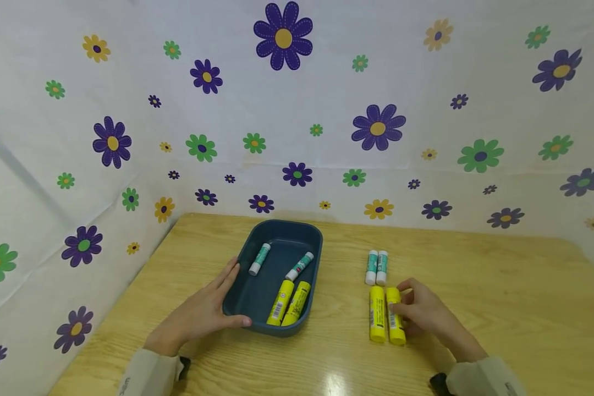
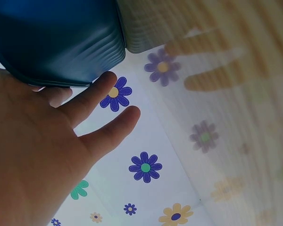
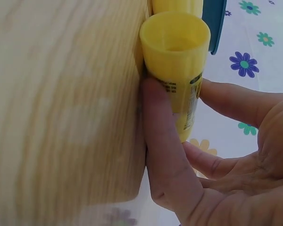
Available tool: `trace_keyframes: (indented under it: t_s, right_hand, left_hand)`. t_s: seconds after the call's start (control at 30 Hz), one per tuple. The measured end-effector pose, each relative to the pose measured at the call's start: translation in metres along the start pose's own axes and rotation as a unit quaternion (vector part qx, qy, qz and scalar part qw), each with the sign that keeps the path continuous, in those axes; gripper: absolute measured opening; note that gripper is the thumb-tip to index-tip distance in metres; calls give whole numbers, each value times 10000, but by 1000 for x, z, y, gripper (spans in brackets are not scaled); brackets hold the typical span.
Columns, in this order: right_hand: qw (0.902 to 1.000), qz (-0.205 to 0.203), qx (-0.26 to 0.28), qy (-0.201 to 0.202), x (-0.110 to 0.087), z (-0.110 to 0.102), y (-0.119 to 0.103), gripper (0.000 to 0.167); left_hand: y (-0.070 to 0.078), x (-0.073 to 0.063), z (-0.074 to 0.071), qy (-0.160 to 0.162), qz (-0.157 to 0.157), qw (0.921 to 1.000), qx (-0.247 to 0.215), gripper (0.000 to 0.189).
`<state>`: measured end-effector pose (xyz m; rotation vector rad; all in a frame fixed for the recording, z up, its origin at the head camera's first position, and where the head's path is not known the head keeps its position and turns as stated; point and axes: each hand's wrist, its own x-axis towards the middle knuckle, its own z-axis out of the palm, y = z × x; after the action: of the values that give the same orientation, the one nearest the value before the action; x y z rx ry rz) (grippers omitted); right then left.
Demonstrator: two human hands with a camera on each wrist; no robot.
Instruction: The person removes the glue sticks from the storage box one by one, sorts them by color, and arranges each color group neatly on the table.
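Observation:
My left hand (image 1: 200,313) rests against the left side of a dark blue tray (image 1: 249,328), its fingers extended along the outer wall and its thumb at the near corner. Inside the tray lie two yellow glue sticks (image 1: 280,303) and two small white-and-teal glue sticks (image 1: 259,259). Right of the tray, my right hand (image 1: 423,311) grips a yellow glue stick (image 1: 394,324) lying on the table, thumb and fingers on its sides. Another yellow glue stick (image 1: 377,314) lies parallel at its left. In the right wrist view, the held glue stick (image 3: 177,61) shows its hollow yellow end.
Two small white-and-teal glue sticks (image 1: 372,268) lie side by side just beyond the yellow pair. All this is on a light wooden table (image 1: 326,357). A white cloth (image 1: 307,148) printed with flowers hangs behind the table and along its left side.

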<state>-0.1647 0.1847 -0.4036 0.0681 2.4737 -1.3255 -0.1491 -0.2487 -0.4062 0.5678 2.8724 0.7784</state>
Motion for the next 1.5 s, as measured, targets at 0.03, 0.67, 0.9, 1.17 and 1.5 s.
trace_keyframes:
  t_s: [0.03, 0.67, 0.9, 1.17, 1.5]
  right_hand:
    - [10000, -7, 26, -4, 0, 0, 0, 52]
    - [9983, -122, 538, -169, -1, -9, 4, 57]
    - [9979, -113, 639, -72, 4, -22, 8, 58]
    - [9985, 66, 524, -141, 4, -18, 10, 62]
    - [9989, -31, 472, -58, 7, -7, 4, 55]
  left_hand:
    - [0, 0, 0, -7, -13, 10000, -13, 115]
    - [0, -1, 2, 0, 75, 10000, -26, 114]
    - [0, -2, 0, -16, 42, 9999, -127, 115]
    - [1, -1, -1, -22, 25, 9999, -97, 116]
    - [1, -1, 0, -10, 25, 9999, -100, 115]
